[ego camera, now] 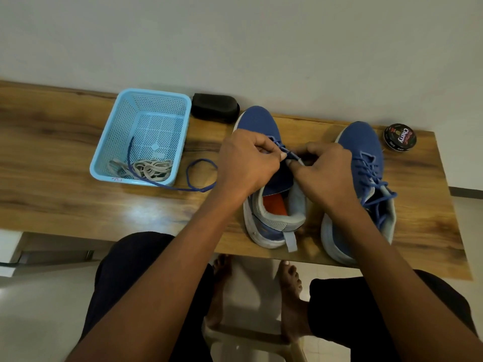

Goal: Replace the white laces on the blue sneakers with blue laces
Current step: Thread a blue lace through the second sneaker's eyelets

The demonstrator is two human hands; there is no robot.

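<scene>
Two blue sneakers stand on the wooden table (65, 163). The left sneaker (258, 121) has its tongue pulled up and an orange insole showing. My left hand (245, 163) pinches the blue lace (201, 176) above its eyelets. My right hand (324, 171) grips the shoe's right eyelet side, fingers at the lace. The lace's free end loops over the table and trails into the light blue basket (167, 100), where the white laces (151, 168) lie. The right sneaker (366, 163) is laced in blue.
A black sponge-like block (214, 107) lies behind the basket's right side. A round shoe polish tin (400, 137) sits at the table's far right. A wall stands right behind the table. My knees and bare feet are below the near edge.
</scene>
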